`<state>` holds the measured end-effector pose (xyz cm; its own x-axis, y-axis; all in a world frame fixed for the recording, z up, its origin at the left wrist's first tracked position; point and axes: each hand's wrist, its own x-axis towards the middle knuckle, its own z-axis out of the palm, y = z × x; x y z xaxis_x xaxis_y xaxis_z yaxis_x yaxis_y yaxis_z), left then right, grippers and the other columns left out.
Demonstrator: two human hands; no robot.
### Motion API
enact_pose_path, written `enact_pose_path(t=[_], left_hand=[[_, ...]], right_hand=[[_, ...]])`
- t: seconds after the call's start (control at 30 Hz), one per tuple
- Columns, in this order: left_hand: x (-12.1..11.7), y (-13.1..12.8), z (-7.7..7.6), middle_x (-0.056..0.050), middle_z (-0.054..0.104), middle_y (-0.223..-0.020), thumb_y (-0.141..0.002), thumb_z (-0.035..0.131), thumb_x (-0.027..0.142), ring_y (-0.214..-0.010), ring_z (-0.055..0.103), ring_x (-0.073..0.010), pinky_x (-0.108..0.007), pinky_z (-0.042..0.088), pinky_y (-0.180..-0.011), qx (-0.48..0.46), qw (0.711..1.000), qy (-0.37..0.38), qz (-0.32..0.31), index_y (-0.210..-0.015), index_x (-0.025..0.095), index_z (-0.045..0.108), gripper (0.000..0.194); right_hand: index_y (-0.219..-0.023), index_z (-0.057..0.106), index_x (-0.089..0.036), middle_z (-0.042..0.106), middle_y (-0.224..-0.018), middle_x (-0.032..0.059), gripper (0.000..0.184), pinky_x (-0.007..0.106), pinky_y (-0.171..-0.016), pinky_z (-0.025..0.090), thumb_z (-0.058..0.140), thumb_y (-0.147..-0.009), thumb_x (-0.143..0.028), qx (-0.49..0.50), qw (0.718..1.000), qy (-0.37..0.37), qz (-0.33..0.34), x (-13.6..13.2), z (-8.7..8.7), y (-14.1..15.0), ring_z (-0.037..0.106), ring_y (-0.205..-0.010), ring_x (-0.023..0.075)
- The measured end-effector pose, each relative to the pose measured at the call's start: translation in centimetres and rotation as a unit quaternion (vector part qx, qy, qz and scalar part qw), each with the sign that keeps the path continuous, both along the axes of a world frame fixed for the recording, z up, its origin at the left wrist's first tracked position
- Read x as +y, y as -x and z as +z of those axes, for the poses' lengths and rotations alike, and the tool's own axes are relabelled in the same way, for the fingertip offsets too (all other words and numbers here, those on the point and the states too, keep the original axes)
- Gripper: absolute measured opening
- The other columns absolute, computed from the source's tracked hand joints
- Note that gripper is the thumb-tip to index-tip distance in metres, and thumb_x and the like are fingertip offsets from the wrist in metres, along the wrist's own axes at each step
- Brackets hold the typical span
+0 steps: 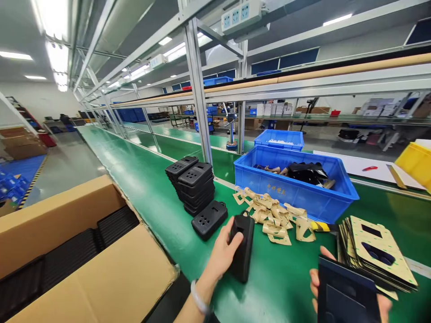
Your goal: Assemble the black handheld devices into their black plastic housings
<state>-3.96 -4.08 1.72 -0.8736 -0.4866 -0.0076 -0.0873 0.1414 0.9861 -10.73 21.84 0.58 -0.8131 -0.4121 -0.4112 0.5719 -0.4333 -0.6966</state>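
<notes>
My left hand (224, 249) is closed around a black plastic housing (243, 264), which is tilted up on the green bench top. In my right hand (315, 283), at the lower right, is a flat black panel (348, 294) with a rectangular outline on its face. Left of the held housing lies another black housing (209, 220) with several round holes. Behind that one, similar housings stand in two stacks (197, 188). A pile of cream-backed panels (380, 253) sits beside my right hand. Curled tan backing papers (269, 215) lie scattered beyond the held housing.
A blue bin (296, 197) with dark and tan scraps stands behind the papers, a smaller blue bin (279, 138) behind it. An open cardboard box (101, 273) of black parts is at the left. A metal post (198, 89) rises from the bench (148, 184). A yellow-handled tool (319, 226) lies near the panels.
</notes>
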Motion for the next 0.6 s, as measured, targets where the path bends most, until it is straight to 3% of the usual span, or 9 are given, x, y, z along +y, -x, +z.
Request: enact_pose_path(t=[0.1,0.2,0.3,0.4,0.6], left_hand=[[3.6,-0.5,-1.3,-0.016,0.056,-0.130,-0.082,0.054,0.052,-0.118,0.054,-0.0247,-0.035,0.042,-0.100,0.005,0.979,-0.191,-0.070,-0.133,0.012,0.047,0.066],[6.0,-1.1,-2.1,-0.017,0.067,-0.111,-0.077,0.064,0.045,-0.092,0.066,-0.0229,-0.032,0.050,-0.082,-0.032,0.942,-0.319,-0.097,-0.120,0.009,0.055,0.057],[7.5,-1.7,-2.2,-0.014,0.070,-0.101,-0.082,0.064,0.042,-0.082,0.066,-0.0187,-0.028,0.049,-0.075,-0.051,0.904,-0.411,-0.102,-0.120,0.011,0.056,0.050],[8.6,-2.2,-2.0,-0.013,0.070,-0.100,-0.086,0.064,0.041,-0.083,0.065,-0.0173,-0.027,0.050,-0.076,-0.044,0.874,-0.474,-0.097,-0.116,0.011,0.059,0.043],[9.6,-2.3,-1.7,-0.015,0.069,-0.104,-0.096,0.045,0.046,-0.082,0.066,-0.0196,-0.032,0.052,-0.077,-0.069,0.860,-0.496,-0.093,-0.124,0.009,0.053,0.047]], right_hand=[[-0.130,0.045,-0.045,0.059,-0.073,-0.0027,0.086,0.019,-0.045,0.047,0.088,-0.057,-0.053,-0.007,1.000,-0.023,-0.006,-1.0,0.8,-0.8,0.054,-0.054,0.0127],[-0.123,0.055,-0.035,0.047,-0.068,-0.0052,0.062,0.008,-0.038,0.033,0.080,-0.070,-0.055,0.086,0.991,-0.095,-0.035,-1.9,1.6,-2.5,0.037,-0.045,0.0033],[-0.120,0.055,-0.029,0.043,-0.070,-0.0063,0.054,0.009,-0.033,0.029,0.074,-0.076,-0.057,0.172,0.972,-0.163,-0.002,-2.1,1.2,-3.2,0.028,-0.038,0.0000],[-0.120,0.053,-0.028,0.044,-0.080,-0.0042,0.050,0.014,-0.030,0.035,0.069,-0.081,-0.055,0.229,0.955,-0.183,0.042,-1.8,-0.2,-2.9,0.036,-0.035,0.0013],[-0.122,0.051,-0.027,0.035,-0.077,-0.0049,0.047,0.019,-0.029,0.041,0.064,-0.086,-0.054,0.249,0.945,-0.191,0.096,-1.6,-1.7,-2.7,0.041,-0.037,0.0047]])
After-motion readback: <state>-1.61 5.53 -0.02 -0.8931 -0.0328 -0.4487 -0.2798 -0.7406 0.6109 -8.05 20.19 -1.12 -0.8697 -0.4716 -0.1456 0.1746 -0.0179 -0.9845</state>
